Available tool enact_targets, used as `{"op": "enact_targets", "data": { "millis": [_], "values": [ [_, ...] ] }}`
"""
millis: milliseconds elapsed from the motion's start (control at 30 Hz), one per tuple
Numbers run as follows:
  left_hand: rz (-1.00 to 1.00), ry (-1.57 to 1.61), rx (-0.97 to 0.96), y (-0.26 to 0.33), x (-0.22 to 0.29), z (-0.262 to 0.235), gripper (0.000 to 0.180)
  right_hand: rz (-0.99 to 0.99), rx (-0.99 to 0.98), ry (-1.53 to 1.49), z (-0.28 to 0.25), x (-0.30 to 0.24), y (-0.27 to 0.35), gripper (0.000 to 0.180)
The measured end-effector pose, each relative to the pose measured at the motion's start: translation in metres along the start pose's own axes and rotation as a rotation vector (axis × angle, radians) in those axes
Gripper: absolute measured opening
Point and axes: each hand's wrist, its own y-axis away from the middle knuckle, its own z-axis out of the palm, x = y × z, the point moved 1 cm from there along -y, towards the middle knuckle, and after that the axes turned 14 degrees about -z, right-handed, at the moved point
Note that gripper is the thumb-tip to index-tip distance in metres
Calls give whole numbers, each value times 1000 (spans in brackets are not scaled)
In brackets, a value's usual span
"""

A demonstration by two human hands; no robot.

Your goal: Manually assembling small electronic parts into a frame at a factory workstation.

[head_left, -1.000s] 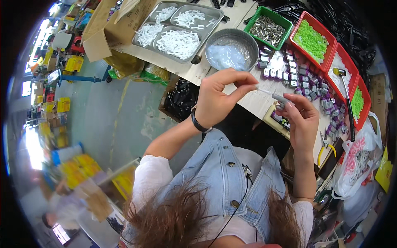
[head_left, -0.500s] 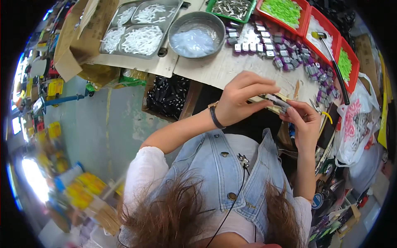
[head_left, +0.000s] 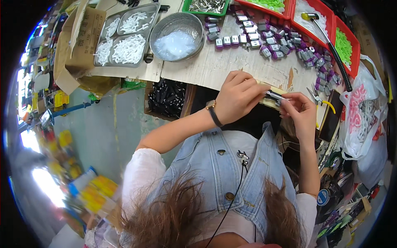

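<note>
we see bare tabletop (head_left: 215, 66) ahead of our hands; bowl (head_left: 177, 31), clip rows (head_left: 264, 39), hammer (head_left: 331, 49) crowd beyond.

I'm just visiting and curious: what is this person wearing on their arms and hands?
Both hands are bare, no gloves. The left hand has a wristwatch with a dark strap and a pale square face at the wrist. The right hand shows no jewellery that I can make out. Forearms are uncovered; short white sleeves end near the elbows, under a sleeveless light-blue denim vest.

Small silver-and-purple metal part (head_left: 273, 96), lying level, pinched between both hands at the workbench edge.
</note>
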Motion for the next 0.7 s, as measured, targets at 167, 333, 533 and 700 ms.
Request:
{"op": "enact_targets", "data": {
  "millis": [167, 333, 533, 700],
  "values": [
    [98, -136, -14, 0, 4, 0, 31, -70, 95, 136, 8, 6, 5, 18],
    [84, -183, -42, 7, 11, -4, 34, 107, -227, 551, -23, -37, -30, 27],
    [61, -119, -64, -1, 18, -8, 34, -944, 133, 1058, -115, -88, -293, 21],
    [51, -68, -66, -6, 21, -13, 31, -963, -153, 1606, -117, -90, -418, 35]
  ]
}}
